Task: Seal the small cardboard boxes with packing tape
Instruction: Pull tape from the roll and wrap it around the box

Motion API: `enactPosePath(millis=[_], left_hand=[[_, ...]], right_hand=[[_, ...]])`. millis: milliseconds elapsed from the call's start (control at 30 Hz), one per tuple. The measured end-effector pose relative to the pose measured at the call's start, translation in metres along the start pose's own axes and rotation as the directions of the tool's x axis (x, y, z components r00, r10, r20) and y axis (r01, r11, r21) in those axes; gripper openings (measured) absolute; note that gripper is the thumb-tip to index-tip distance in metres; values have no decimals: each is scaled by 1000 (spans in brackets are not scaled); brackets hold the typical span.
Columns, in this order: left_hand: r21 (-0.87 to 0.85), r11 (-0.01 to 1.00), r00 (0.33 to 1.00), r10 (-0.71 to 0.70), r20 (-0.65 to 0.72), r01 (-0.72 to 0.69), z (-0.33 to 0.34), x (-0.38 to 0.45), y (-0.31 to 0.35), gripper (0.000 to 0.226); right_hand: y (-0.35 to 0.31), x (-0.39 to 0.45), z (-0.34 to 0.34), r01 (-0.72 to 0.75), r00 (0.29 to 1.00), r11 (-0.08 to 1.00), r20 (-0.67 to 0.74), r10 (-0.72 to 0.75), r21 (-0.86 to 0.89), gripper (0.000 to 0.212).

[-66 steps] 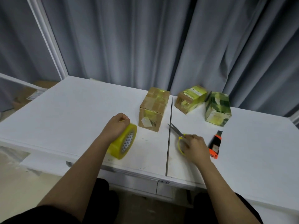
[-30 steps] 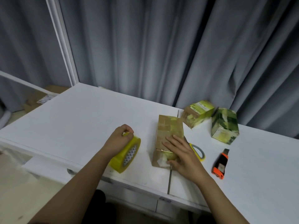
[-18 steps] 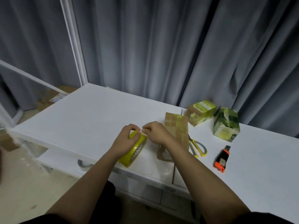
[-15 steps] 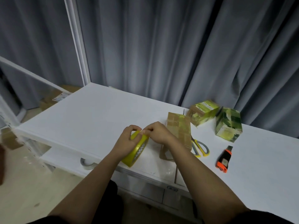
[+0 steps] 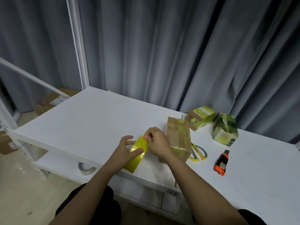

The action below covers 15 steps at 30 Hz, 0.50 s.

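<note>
Tape end is sitting left of the box [image 5: 178,139], a short carry to the right from the pinch.

I'm seeing the right hand [image 5: 158,144] pinching the tape's free end, strip [image 5: 140,143] running down-left to the roll [image 5: 134,158], which the left hand [image 5: 124,151] is gripping, fingers partly spread. Box is lying just right of the right wrist, long axis running away from me. Right hand is nearer it. I'm judging the next move as pulling more strip, then laying it along that axis.

Yellow tape roll [image 5: 137,154] – brown box [image 5: 178,135], green-patterned box [image 5: 225,130], orange-black cutter [image 5: 221,163].
</note>
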<state>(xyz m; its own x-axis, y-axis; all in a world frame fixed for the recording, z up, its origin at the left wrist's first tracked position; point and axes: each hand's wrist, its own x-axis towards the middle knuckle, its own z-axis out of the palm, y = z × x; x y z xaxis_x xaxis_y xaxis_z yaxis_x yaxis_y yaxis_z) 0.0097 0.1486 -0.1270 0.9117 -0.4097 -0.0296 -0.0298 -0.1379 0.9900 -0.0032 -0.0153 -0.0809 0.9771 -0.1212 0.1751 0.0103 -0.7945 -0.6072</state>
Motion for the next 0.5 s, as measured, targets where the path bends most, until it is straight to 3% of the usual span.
enactPosePath(millis=[67, 167, 233, 300, 367, 500], left_hand=[[59, 998, 989, -46, 140, 38, -9, -8, -8, 72], [249, 963, 963, 31, 268, -101, -10, -12, -5, 39], [231, 955, 968, 138, 211, -186, -10, -9, 12, 30], [240, 942, 970, 214, 113, -236, -11, 0, 35, 35], [343, 916, 977, 212, 25, -207, -13, 12, 58, 40], [375, 916, 979, 185, -81, -142, -11, 25, 92, 53]], right_hand=[[1, 1, -2, -25, 1000, 1000, -7, 25, 13, 12], [-4, 1, -11, -47, 998, 997, -26, 49, 61, 15], [-12, 3, -25, -49, 987, 977, -138, 79, 208, 19], [-22, 4, -46, 8, 949, 935, -298, 105, 354, 24], [-27, 4, -68, 82, 913, 918, -399, 87, 387, 28], [-12, 3, -98, -2, 899, 897, -392, 196, 442, 21]])
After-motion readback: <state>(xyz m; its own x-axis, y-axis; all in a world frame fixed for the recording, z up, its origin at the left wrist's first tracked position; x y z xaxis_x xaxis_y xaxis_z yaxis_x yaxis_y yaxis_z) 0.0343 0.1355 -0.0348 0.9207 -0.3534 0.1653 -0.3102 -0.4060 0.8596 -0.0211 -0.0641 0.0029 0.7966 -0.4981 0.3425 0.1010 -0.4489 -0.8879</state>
